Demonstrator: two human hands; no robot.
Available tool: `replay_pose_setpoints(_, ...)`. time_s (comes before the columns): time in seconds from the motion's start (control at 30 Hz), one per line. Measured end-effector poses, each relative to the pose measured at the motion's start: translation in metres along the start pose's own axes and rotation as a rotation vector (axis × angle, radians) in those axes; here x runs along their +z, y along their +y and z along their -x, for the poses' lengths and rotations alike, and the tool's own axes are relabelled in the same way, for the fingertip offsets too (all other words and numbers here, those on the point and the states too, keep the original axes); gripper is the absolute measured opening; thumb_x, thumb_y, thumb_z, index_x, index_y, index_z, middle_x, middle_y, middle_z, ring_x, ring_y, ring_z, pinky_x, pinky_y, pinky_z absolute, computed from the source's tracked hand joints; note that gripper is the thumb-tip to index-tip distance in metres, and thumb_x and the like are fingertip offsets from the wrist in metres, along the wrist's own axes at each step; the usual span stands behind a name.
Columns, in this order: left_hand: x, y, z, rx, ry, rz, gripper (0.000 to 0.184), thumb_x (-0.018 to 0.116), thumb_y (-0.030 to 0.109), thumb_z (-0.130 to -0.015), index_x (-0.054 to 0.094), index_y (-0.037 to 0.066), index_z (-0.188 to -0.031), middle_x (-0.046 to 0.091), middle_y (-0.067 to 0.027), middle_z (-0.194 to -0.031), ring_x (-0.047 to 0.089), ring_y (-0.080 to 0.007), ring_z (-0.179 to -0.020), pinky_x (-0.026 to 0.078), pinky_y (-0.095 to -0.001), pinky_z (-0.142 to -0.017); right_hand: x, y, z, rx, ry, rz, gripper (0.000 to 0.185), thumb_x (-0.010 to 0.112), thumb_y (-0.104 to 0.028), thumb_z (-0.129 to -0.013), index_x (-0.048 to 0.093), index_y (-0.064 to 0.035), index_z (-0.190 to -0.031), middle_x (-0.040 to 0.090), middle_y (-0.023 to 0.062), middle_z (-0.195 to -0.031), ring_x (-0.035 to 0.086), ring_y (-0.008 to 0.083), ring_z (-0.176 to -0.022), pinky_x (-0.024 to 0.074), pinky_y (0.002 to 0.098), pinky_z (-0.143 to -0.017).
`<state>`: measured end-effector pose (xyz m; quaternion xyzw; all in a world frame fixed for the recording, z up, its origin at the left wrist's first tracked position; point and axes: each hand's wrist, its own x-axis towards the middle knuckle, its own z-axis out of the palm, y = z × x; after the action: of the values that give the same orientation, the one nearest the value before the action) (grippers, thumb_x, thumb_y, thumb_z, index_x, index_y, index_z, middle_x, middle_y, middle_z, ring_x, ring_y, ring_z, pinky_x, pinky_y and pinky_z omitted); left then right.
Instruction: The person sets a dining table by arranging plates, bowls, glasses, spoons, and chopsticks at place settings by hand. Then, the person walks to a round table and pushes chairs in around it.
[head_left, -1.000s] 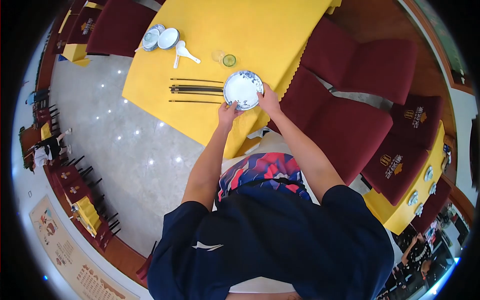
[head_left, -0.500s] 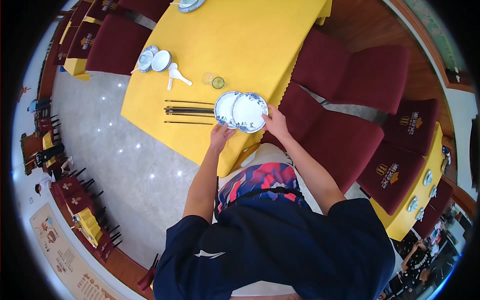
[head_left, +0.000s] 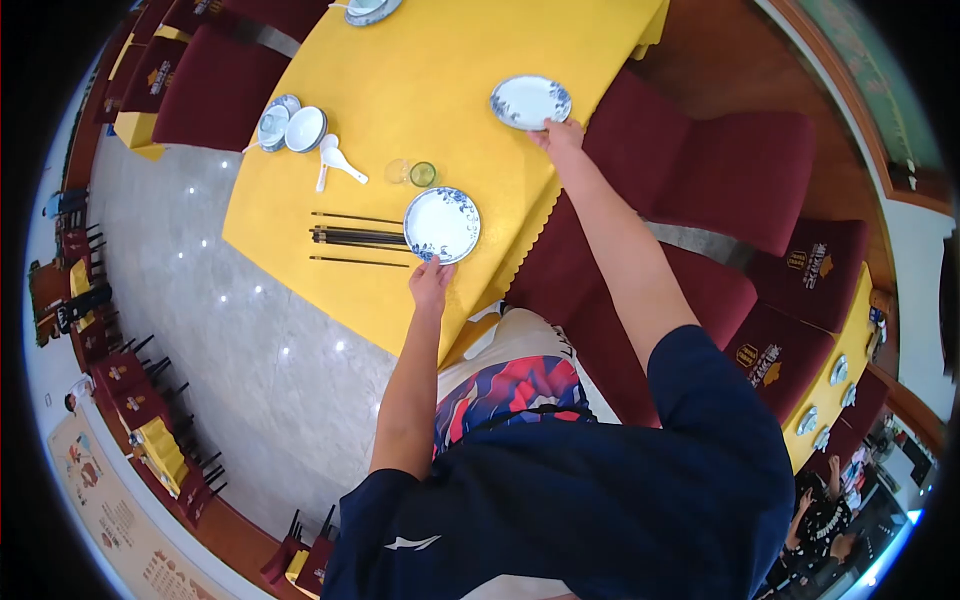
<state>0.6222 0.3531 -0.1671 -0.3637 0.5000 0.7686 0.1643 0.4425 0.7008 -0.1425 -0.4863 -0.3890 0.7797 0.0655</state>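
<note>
Far plate [head_left: 530,100], pinched by R hand [head_left: 562,138] at edge only, could be tipped; adj. chopsticks [head_left: 355,237] could be nudged by near plate [head_left: 442,222], pinched by L hand [head_left: 430,285].

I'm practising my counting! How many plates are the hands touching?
2. One plate is at the left hand, beside the chopsticks; the other plate is at the right hand, farther up the yellow table. More could be hidden underneath.

Restaurant dining room, shown by logo-printed chairs [head_left: 790,262] and dishes [head_left: 838,370] right of the yellow-clothed counter [head_left: 420,90].
</note>
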Motion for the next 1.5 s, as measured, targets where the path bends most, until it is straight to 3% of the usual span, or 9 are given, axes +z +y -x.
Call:
replay_pose_setpoints(0.37,0.002,0.016,0.013,-0.073,0.018,-0.215,0.031,0.064,0.025,-0.098,0.057,-0.006,-0.102,0.068,-0.0176,-0.098,0.071,-0.0236,-0.088,0.059,-0.0306,-0.078,0.063,-0.007,-0.093,-0.223,0.005,-0.043,0.038,0.057,0.014,-0.085,0.044,0.0115,-0.120,0.055,0.0247,-0.122,0.068,0.0372,-0.092,0.0668,0.0420,-0.072)
replay_pose_setpoints(0.47,0.001,0.014,0.016,-0.083,0.053,-0.265,0.032,0.064,0.028,-0.098,0.059,-0.004,-0.099,0.070,-0.0167,-0.094,0.072,-0.0226,-0.084,0.059,-0.0300,-0.072,0.065,-0.023,-0.114,-0.011,-0.041,-0.055,0.035,0.060,0.013,-0.085,0.043,0.0177,-0.115,0.058,0.0275,-0.116,0.069,0.0378,-0.092,0.0665,0.0384,-0.070)
replay_pose_setpoints(0.57,-0.008,0.005,0.026,-0.049,0.069,-0.326,0.032,0.063,0.029,-0.098,0.060,-0.002,-0.096,0.071,-0.0149,-0.087,0.072,-0.0207,-0.079,0.058,-0.0283,-0.069,0.064,-0.026,-0.124,-0.047,0.013,-0.031,0.028,0.064,0.007,-0.087,0.047,0.0193,-0.105,0.062,0.0290,-0.104,0.070,0.0376,-0.086,0.0661,0.0351,-0.067)
replay_pose_setpoints(0.87,-0.035,0.005,0.026,-0.048,0.097,-0.249,0.030,0.059,0.030,-0.100,0.060,0.000,-0.097,0.071,-0.0153,-0.087,0.072,-0.0206,-0.077,0.058,-0.0298,-0.067,0.023,0.035,-0.056,-0.176,-0.238,0.462,0.029,0.062,-0.023,-0.098,0.053,0.0030,-0.090,0.068,0.0189,-0.081,0.071,0.0266,-0.068,0.0598,0.0328,-0.056)
replay_pose_setpoints(1.03,-0.086,0.040,0.005,0.029,0.376,-0.285,0.055,0.040,0.046,-0.104,0.061,-0.003,-0.090,0.070,-0.0166,-0.073,0.069,-0.0229,-0.059,0.056,-0.0306,-0.053,0.062,0.075,0.003,-0.357,-0.351,0.691,0.029,0.062,-0.028,-0.097,0.059,-0.0006,-0.088,0.068,0.0104,-0.078,0.067,0.0167,-0.063,0.0519,0.0261,-0.052)
replay_pose_setpoints(1.2,-0.123,0.066,-0.012,-0.049,0.409,-0.161,0.074,0.025,0.053,-0.104,0.066,-0.006,-0.083,0.070,-0.0200,-0.073,0.069,-0.0244,-0.057,0.054,-0.0312,-0.049,0.151,0.072,0.067,-0.495,-0.414,0.743,0.028,0.062,-0.030,-0.096,0.064,-0.0024,-0.092,0.069,0.0063,-0.079,0.065,0.0130,-0.064,0.0491,0.0252,-0.054)
replay_pose_setpoints(1.27,-0.121,0.069,-0.009,-0.078,0.372,-0.225,0.073,0.028,0.051,-0.104,0.065,-0.005,-0.078,0.069,-0.0190,-0.067,0.067,-0.0237,-0.052,0.052,-0.0309,-0.045,0.191,0.074,0.085,-0.530,-0.493,0.793,0.034,0.064,-0.031,-0.092,0.066,0.0030,-0.096,0.071,0.0127,-0.082,0.069,0.0198,-0.072,0.0562,0.0322,-0.067)
replay_pose_setpoints(1.4,-0.119,0.061,-0.007,-0.023,0.379,-0.270,0.070,0.031,0.049,-0.105,0.065,-0.005,-0.075,0.067,-0.0179,-0.062,0.064,-0.0230,-0.046,0.049,-0.0306,-0.041,0.281,0.114,0.065,-0.638,-0.550,1.137,0.059,0.064,-0.050,-0.085,0.066,0.0021,-0.113,0.069,0.0216,-0.111,0.066,0.0330,-0.107,0.0501,0.0394,-0.095)
replay_pose_setpoints(1.5,-0.111,0.070,-0.007,-0.010,0.411,-0.246,0.067,0.034,0.046,-0.105,0.064,-0.004,-0.073,0.066,-0.0167,-0.061,0.061,-0.0214,-0.043,0.046,-0.0306,-0.039,0.339,0.146,0.063,-0.733,-0.514,1.263,0.062,0.064,-0.050,-0.084,0.065,0.0033,-0.117,0.067,0.0226,-0.118,0.064,0.0330,-0.111,0.0494,0.0390,-0.097)
